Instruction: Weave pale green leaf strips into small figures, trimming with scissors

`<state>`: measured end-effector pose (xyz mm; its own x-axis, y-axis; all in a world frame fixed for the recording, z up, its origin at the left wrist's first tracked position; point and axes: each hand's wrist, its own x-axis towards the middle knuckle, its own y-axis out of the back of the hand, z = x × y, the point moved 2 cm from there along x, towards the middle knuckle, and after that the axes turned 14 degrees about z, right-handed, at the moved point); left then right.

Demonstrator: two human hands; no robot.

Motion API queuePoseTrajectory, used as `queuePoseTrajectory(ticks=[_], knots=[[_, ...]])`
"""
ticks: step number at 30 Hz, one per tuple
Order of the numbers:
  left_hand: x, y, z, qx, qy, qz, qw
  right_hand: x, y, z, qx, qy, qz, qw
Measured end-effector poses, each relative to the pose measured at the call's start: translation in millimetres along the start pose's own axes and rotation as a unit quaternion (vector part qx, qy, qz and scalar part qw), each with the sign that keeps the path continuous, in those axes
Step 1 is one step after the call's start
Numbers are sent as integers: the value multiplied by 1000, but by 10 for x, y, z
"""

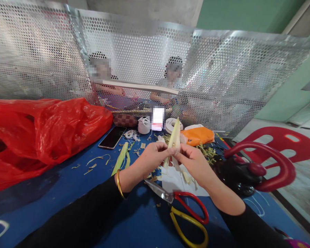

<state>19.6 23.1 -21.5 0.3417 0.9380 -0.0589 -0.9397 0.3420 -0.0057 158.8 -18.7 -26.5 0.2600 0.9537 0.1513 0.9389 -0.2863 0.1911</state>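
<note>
A pale yellow-green husk leaf (175, 136), likely from corn, stands upright between my two hands over the table. My left hand (156, 155), with a gold bangle at the wrist, pinches its lower part. My right hand (192, 158) grips the same piece from the other side, fingertips close to the left ones. Under my hands lies a white paper sheet (203, 192) with pale husk scraps on it. Just nearer to me rest scissors (170, 198) with one red and one yellow handle, blades pointing left. Greener husk strips (121, 159) lie left of my left hand.
A red plastic bag (54, 137) fills the left side. Behind are a phone (112, 137), white string (144, 125), a white tape roll (169, 126) and an orange packet (198, 136). A dark kettle (235, 174) stands right. Two people sit beyond the perforated metal screen (139, 44).
</note>
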Motion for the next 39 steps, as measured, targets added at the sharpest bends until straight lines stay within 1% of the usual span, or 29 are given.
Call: queuePoseTrajectory(ticks=[4,9,11,16,19,21,24,26,29,34,37,39], knots=[[38,18,-31,-38,3,29,999,3,24,-20,16,-10,12,1000],[40,12,-27,-42,3,28,999,5,17,-12,9,-8,11,1000],[30,4,-17,-41,4,30,999,1,9,-12,11,-13,4,1000],[1,-14,11,-44,12,21,999,-5,6,-23,87,-54,-26,994],[0,-14,25,-29,7,10,1000,-8,20,-26,138,-95,-46,985],[12,3,32,-21,-4,21,1000,-13,40,-42,164,-115,-59,978],[40,44,33,-27,-7,46,999,-18,81,-76,159,-111,-63,979],[52,61,30,-34,0,43,999,-18,97,-83,152,-104,-64,981],[45,55,27,-35,11,7,999,-6,93,-56,153,-98,-53,982],[5,15,15,-18,35,-42,998,29,73,-1,163,-107,22,981],[-7,3,14,-18,37,-40,998,27,50,-8,159,-97,34,982],[-5,-2,8,-29,38,-27,998,12,17,-16,142,-85,14,986]])
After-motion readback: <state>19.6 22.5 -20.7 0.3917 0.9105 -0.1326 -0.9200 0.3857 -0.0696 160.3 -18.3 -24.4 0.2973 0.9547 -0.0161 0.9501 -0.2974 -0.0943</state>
